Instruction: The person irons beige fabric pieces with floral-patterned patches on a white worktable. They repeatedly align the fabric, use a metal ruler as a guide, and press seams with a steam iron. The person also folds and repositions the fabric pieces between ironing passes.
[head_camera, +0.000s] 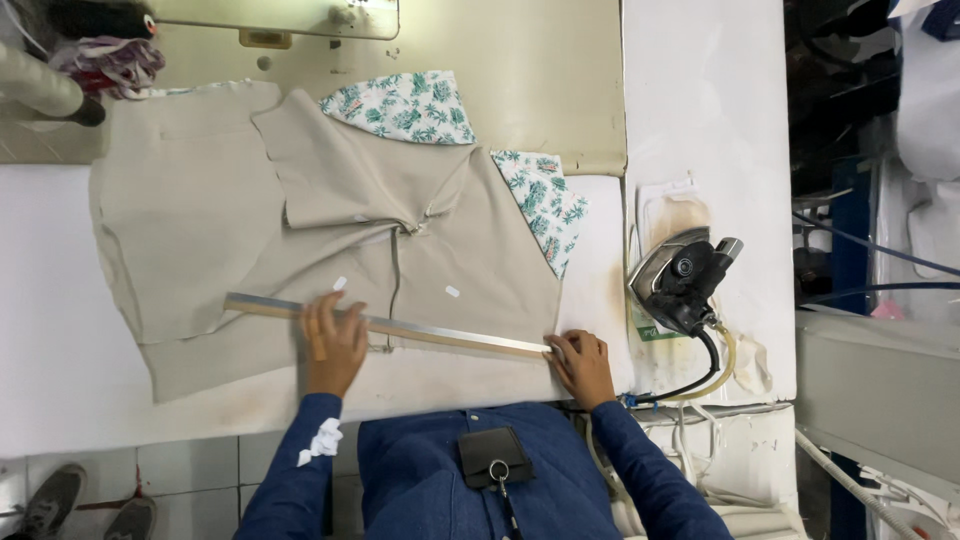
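Hands (333, 340) (582, 366) flat on ruler (400, 327)

I'm seeing a plain beige cloth garment (300, 215) lying beside the black steam iron (685, 280); its lining (405, 108) is showing white with green leaf print, nearer the iron too.

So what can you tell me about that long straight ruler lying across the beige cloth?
The ruler is a long, thin, flat strip, silvery like metal with a pale wooden-looking edge. It lies flat and slightly slanted across the lower part of the beige garment on the white padded table. The left hand presses down on it left of its middle, fingers spread over it, and the right hand touches its right end. The iron sits apart, to the right.
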